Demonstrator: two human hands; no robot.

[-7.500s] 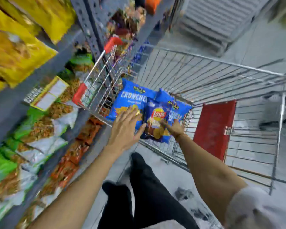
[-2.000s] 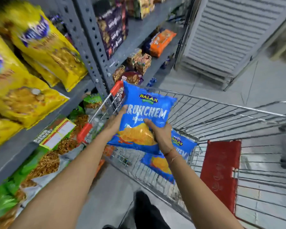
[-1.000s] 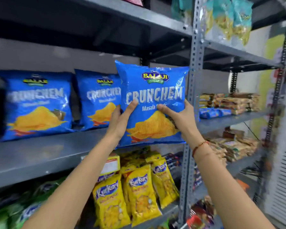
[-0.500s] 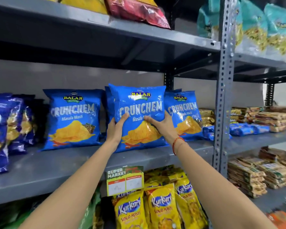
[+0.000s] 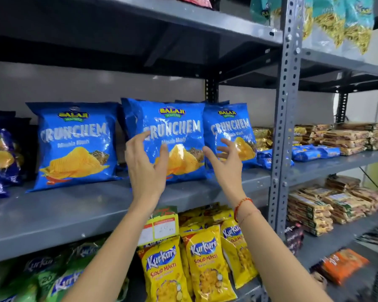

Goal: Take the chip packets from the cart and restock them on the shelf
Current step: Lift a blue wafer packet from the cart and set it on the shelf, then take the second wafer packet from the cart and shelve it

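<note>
On the grey shelf (image 5: pixel 79 205), mid-level, the centre Crunchem packet (image 5: pixel 172 136) stood upright w/ its base on the board, another blue packet (image 5: pixel 74 142) well apart at its 9 o'clock and a third (image 5: pixel 229 131) touching or slightly overlapping its edge at 3 o'clock. Both hands were empty. Left hand (image 5: pixel 145 164) hovered just in front of the centre packet's lower left, fingers spread and curled, not clearly touching the film. Right hand (image 5: pixel 226 162) sat at its lower right, around 4 o'clock, fingers apart, also off the bag as far as could be seen.

Handling, as a judgement: air-puffed foil bag, v. light, soft-walled, glossy and prob. slippery; contents brittle, so squeezing the middle risked crushing chips. Best hold looked like flat palms on both side edges or a pinch on the crimped top seam at 12 o'clock. Standing on a narrow base, it seemed likely to tip fwd if nudged. Yellow Kurkure packets (image 5: pixel 203 269) filled the shelf below, at 6 o'clock. Cart not in view.
</note>
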